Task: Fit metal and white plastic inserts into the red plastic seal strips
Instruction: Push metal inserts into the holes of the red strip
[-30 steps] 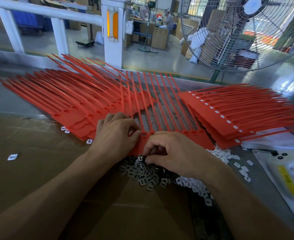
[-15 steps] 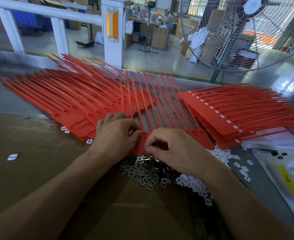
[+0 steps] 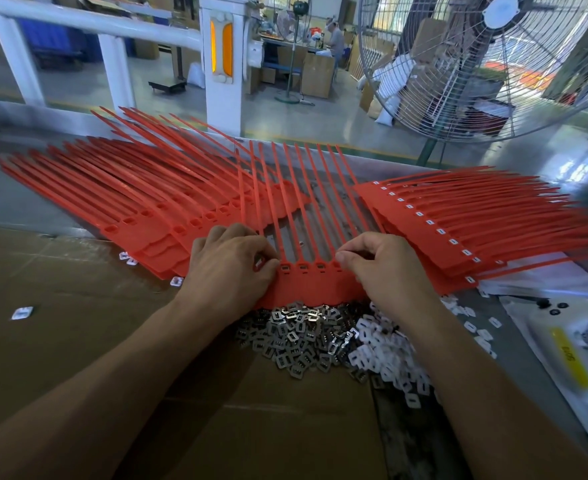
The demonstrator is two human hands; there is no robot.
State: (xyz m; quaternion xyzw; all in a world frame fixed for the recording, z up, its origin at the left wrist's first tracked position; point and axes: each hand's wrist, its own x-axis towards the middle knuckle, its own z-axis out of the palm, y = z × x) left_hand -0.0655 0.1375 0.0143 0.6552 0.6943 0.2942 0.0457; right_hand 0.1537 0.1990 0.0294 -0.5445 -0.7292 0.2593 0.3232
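Fingers (image 3: 268, 263) of both hands pinch the red strips (image 3: 315, 284) — metal inserts (image 3: 296, 336) piled just beside.

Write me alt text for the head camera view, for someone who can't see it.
Two bare hands, left hand and right hand, press on a joined row of red seal strips on a cardboard-covered bench. Just below lie a pile of metal inserts and a pile of white plastic inserts; more red strips fan out on both sides.

Left hand (image 3: 230, 263), right hand (image 3: 386, 266): fingers curled
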